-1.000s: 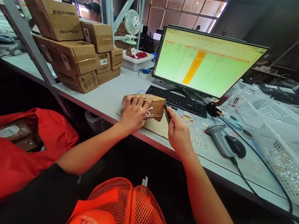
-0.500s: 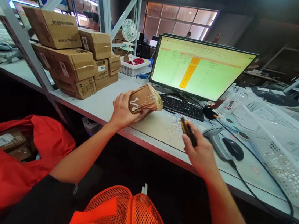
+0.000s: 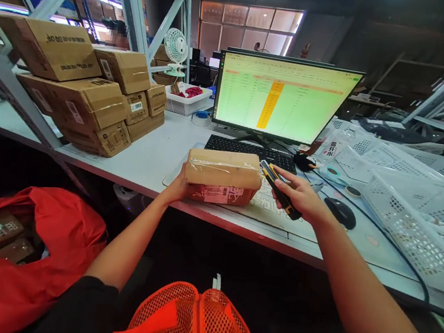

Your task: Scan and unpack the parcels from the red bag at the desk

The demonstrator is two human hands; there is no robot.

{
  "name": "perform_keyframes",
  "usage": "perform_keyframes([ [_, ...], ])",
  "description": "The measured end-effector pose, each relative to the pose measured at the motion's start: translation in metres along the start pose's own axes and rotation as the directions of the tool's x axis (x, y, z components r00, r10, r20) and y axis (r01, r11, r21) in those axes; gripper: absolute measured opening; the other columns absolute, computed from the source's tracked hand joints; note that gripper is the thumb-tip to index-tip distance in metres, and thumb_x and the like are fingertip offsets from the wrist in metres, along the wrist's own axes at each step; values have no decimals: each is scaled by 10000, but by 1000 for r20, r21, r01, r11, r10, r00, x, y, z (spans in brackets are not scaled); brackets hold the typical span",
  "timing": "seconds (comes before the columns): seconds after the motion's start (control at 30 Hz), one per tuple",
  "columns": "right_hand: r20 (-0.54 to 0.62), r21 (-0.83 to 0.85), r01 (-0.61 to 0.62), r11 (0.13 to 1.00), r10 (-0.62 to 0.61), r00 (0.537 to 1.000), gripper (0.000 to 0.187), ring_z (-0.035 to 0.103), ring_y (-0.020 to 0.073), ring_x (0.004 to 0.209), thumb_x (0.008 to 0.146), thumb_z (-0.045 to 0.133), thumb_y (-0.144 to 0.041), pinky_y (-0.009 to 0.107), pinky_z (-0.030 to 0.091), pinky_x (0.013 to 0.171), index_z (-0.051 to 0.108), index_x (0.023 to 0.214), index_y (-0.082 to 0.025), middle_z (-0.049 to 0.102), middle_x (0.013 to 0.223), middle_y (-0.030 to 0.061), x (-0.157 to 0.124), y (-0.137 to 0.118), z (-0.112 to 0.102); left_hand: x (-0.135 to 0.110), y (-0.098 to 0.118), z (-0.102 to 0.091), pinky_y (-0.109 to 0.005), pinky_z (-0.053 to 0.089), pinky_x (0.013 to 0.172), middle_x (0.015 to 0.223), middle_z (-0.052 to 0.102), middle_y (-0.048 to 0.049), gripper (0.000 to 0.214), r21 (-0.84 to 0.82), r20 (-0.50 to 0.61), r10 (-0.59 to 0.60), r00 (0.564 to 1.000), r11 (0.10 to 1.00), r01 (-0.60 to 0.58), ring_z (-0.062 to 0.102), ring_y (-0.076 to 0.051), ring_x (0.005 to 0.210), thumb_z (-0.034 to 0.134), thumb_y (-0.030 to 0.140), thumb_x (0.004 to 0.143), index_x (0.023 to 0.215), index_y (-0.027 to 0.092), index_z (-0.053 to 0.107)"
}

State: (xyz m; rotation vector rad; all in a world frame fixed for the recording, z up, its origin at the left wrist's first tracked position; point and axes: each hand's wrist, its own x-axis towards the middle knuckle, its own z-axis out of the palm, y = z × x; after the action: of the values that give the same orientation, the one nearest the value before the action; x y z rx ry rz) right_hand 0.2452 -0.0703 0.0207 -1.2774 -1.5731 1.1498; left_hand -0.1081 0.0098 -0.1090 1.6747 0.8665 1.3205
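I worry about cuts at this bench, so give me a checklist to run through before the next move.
1. Parcel steadied: ok, the left hand is at its left end, fingers mostly hidden.
2. Black-and-yellow cutter in hand: ok, the right hand holds it.
3. Left hand away from the cutter's tip: ok, they are at opposite ends of the parcel.
4. Blade drawn in: cannot tell, the tip is too small to judge.
5. Label in sight: ok, it faces the person.
6. Gap between parcel and keyboard: cannot tell, the parcel overlaps it in view.
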Motion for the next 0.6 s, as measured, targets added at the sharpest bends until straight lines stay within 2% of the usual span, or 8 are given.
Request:
perform_keyframes([
  [0.1,6,-80,44,996,-43,999,865,597,154,517,896,733,-577,263,493,468,443,1620,-204,636,677,-21,-12,-1,-3,-2,-4,-3,-544,530,1061,1240,672,-180,888,27,1,12,1000,1000,-12,661,-318,1178,910,562,627,1305,137,524],
  [0.23,11,-240,40,970,-39,999,764,591,153,516,952,659,-552,245,462,443,465,1614,-222,635,679,-6,-24,-7,-8,-7,-10,-5,-555,548,1041,1276,667,-185,934,66,7,41,999,997,-42,675,-323,1145,921,563,644,1367,148,500],
  [0.4,-14,-412,48,910,-59,998,689,563,131,492,969,625,-502,222,436,415,510,1588,-222,628,674,1,-33,-24,-4,-12,-9,-3,-589,552,1044,1285,668,-191,918,82,-21,92,996,993,-90,663,-360,1179,931,601,643,1339,158,530],
  [0.6,-76,-470,-21,883,-17,997,702,581,158,491,977,596,-567,235,422,362,501,1596,-251,626,682,10,-49,-27,1,-16,-4,-1,-579,533,1072,1317,653,-180,960,103,10,127,992,986,-128,649,-352,1226,932,586,668,1402,162,482],
])
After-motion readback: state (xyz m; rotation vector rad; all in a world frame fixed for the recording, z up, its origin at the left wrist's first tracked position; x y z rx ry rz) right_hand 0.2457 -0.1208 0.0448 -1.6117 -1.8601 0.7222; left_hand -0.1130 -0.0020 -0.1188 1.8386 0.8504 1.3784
